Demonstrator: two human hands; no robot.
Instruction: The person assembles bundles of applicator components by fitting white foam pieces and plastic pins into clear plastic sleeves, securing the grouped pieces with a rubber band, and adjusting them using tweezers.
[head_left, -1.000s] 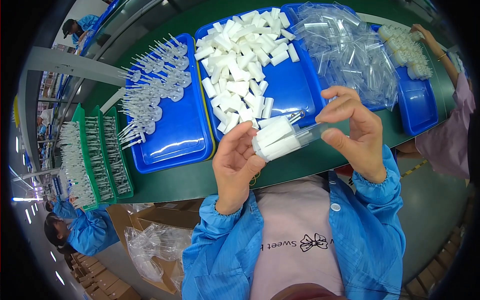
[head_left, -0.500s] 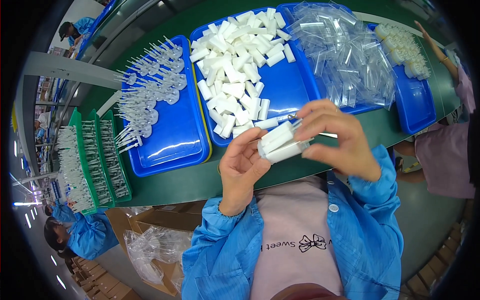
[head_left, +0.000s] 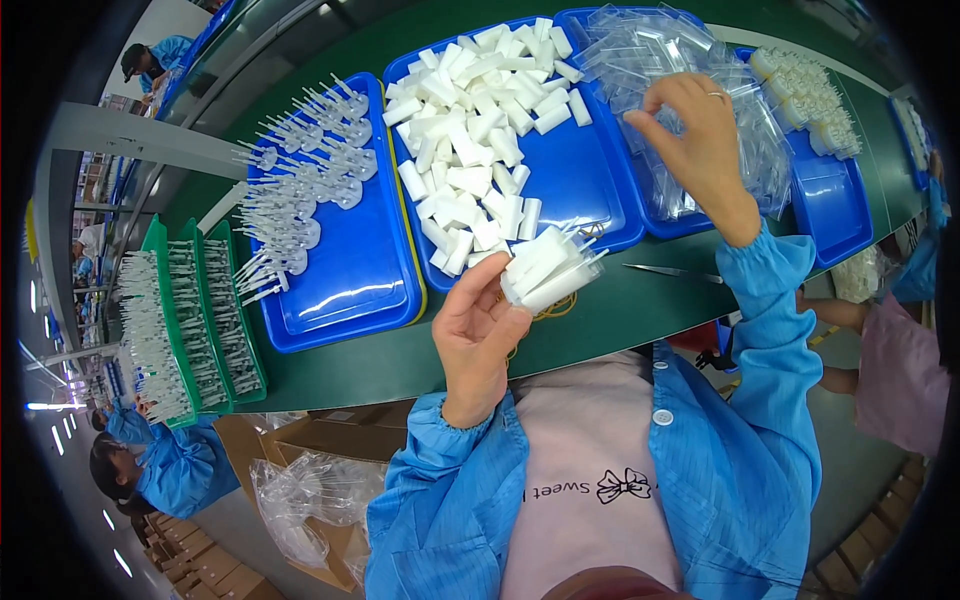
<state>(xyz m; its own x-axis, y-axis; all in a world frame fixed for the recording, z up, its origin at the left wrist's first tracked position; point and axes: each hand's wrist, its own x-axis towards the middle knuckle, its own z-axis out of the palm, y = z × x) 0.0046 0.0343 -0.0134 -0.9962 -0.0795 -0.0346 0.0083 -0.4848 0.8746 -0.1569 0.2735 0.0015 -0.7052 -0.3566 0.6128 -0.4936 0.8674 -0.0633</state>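
My left hand [head_left: 475, 320] is closed on a clear plastic holder carrying several white blocks [head_left: 555, 272], with thin prongs sticking out at its right end. The holder is tilted above the near edge of the table. My right hand [head_left: 700, 135] hovers over a heap of clear plastic sleeves [head_left: 640, 70] in a blue tray. Its thumb and forefinger are apart, and I see nothing between them; a ring shows on one finger. Loose white blocks [head_left: 470, 130] fill much of the blue tray [head_left: 575, 185] nearest my left hand.
Clear pronged holders [head_left: 285, 215] lie in the left blue tray [head_left: 350, 300]. Green racks [head_left: 205, 320] of pronged parts stand at far left. Pale pronged pieces [head_left: 805, 95] sit at far right. Tweezers [head_left: 672, 270] and tan bands [head_left: 558, 306] lie on the green table [head_left: 400, 370].
My right hand has left the white-block holder and moved up and right, over the clear sleeves. My left hand keeps hold of the holder, almost in place.
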